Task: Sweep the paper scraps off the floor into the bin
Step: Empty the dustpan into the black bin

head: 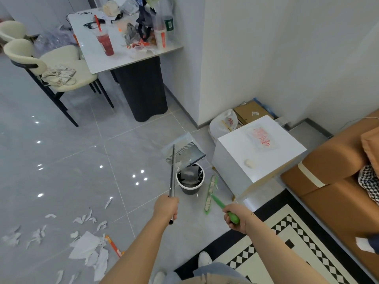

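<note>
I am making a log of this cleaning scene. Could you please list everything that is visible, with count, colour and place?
paper scraps: many, white, floor at lower left
dustpan: one, grey, tilted over the bin
bin: one, black with white rim, floor at centre
broom: one, green, right of the bin
table: one, white, cluttered, upper left
drink cup: one, red, on the table
chairs: two, cream, left of the table
cabinet: one, white, right of the bin
cardboard box: one, brown, by the wall
sofa: one, brown, right edge
rug: one, black and white, lower right
left hand: grips the dustpan pole
right hand: grips the broom handle
</note>
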The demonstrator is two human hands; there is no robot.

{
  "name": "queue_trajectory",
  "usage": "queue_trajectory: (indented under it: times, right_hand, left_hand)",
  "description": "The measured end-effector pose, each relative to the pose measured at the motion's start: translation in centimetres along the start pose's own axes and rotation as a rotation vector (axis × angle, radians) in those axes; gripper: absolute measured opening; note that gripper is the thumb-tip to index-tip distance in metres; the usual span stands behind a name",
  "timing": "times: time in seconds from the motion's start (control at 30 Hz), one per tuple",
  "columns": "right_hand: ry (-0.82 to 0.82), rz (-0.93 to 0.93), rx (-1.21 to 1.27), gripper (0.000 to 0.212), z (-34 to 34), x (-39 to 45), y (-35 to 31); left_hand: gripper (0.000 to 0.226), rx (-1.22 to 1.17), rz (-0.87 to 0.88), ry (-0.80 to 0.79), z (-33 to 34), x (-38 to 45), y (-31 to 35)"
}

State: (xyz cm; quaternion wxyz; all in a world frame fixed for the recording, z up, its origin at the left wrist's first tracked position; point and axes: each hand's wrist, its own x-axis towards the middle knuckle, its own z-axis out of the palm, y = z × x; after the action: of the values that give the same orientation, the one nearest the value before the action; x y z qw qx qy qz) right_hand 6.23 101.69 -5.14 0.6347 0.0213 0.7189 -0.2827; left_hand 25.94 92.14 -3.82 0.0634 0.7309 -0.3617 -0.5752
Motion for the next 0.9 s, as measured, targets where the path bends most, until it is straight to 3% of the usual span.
queue_trajectory:
  times: [0.27, 0.63, 0.9]
  right_hand:
    - [0.009, 0.011, -0.009, 0.003, -0.5, 0.9, -0.2]
    - [0.002, -0.007, -0.054, 0.008, 0.8, 1.1, -0.6]
    - [-0.022, -0.001, -0.07, 0.007, 0.9, 1.5, -0.5]
  left_hand:
    - [0.01, 0.011, 0.057, 0.028, 0.1, 0.7, -0.2]
    - [0.006, 0.336, 0.107, 0.043, -0.4, 1.2, -2.1]
    - [0.01, 0.131, 0.065, 0.01, -0.5, 0.9, -0.9]
